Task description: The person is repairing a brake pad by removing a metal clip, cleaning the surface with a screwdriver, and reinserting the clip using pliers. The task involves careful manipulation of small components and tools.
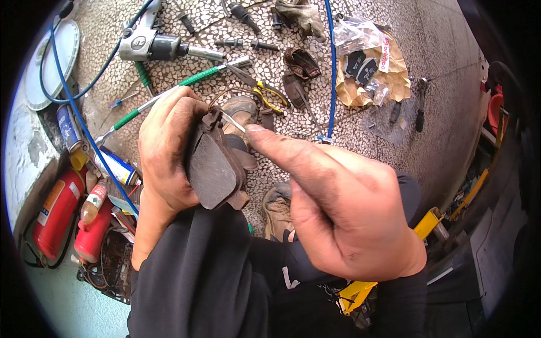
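My left hand (164, 141) grips a worn brake pad (211, 172), fingers over its upper end and flat grey face turned up. A thin brown wire (215, 100) loops at the pad's top. Beside it, a pale narrow strip (234, 122) slants toward my right index fingertip; whether the finger touches it is hard to tell. My right hand (352, 208) has its index finger stretched toward the pad, other fingers curled, with nothing seen in its grasp. Beyond the hands lie yellow-handled pliers (269, 94) and a green-handled bar (169, 90) on the speckled floor.
An impact wrench (152, 46), loose bolts (245, 18) and a blue hose (331, 67) lie farther off. Two dark brake pads (360, 66) rest on brown paper, near a ratchet (421, 104). Red fire extinguishers (59, 211) and spray cans (69, 128) are at left.
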Tool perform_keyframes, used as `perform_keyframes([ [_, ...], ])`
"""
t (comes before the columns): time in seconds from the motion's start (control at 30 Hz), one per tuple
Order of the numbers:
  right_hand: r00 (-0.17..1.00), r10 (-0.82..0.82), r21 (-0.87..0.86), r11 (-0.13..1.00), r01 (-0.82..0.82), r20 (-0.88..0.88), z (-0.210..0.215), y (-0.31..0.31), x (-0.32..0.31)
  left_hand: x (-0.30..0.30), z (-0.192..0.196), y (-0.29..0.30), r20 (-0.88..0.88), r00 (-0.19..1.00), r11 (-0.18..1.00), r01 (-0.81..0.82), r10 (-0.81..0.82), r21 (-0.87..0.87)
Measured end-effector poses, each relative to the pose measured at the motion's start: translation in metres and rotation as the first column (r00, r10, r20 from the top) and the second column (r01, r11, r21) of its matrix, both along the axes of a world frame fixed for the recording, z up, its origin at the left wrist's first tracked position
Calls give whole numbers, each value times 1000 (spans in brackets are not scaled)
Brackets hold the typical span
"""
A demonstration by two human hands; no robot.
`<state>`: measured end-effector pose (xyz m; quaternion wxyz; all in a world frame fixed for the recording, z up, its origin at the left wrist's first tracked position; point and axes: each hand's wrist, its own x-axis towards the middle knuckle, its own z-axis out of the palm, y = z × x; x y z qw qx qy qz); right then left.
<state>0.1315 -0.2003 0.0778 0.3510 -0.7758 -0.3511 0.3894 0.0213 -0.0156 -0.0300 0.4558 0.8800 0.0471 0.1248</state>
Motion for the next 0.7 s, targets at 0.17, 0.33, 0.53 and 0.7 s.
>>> perform_keyframes([
  [0.17, 999, 43, 23, 999, -43, 12, -4, 1, -3, -4, -9, -1, 37, 999, 997, -24, 22, 76],
  [0.33, 999, 31, 6, 999, -31, 28, -7, -2, -7, -4, -13, -2, 58, 998, 997, 14, -18, 71],
  [0.53, 992, -123, 32, 992, 123, 15, -3, -2, 3, -7, -11, 0, 39, 999, 1000, -12, 12, -3],
  [0.7, 986, -157, 59, 986, 153, 60, -11, -12, 3, -5, -4, 0, -149, 989, 994, 21, -5, 110],
])
